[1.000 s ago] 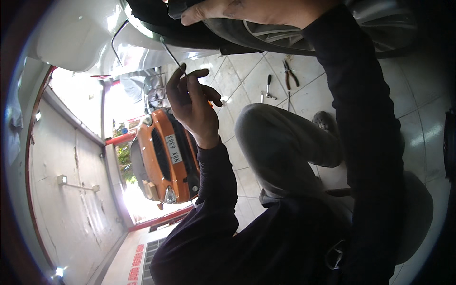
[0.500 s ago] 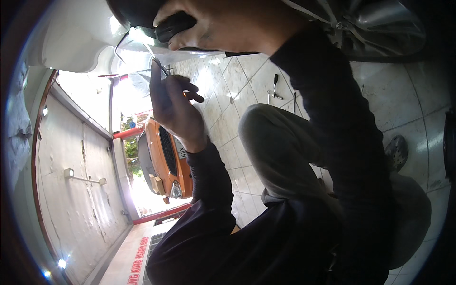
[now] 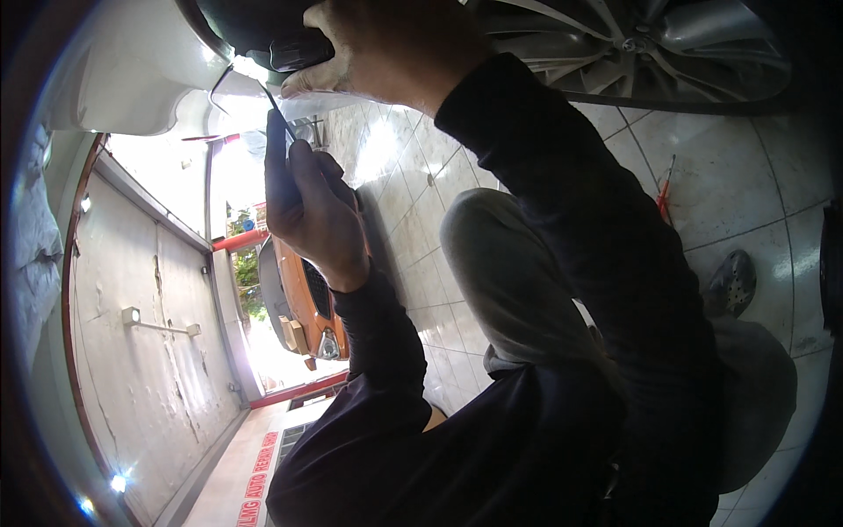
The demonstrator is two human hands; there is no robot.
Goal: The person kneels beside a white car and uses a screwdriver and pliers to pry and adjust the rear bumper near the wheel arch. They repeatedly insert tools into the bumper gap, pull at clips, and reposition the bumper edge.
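Observation:
My left hand (image 3: 316,206) is closed around a slim dark metal rod (image 3: 279,107), with the index finger stretched along it; its handle end is hidden in the palm. The rod's tip reaches up to a brightly lit spot at the edge of a light-coloured car body panel (image 3: 132,79). Above it, my right hand (image 3: 395,48) grips a dark, rounded plastic-looking part (image 3: 300,50) beside that edge, with the thumb underneath. A thin bent wire-like piece (image 3: 219,86) hangs next to the lit spot.
A spoked alloy wheel (image 3: 628,46) stands at the upper right. A red-handled tool (image 3: 665,193) lies on the tiled floor (image 3: 729,167) near my shoe (image 3: 731,283). My bent knee (image 3: 483,228) sits between my arms. An orange car (image 3: 299,294) is parked beyond my left forearm.
Both hands have shifted a little to the left, still holding the rod and the dark part. My right sleeve now covers the ratchet on the floor, and the red-handled tool has come into sight.

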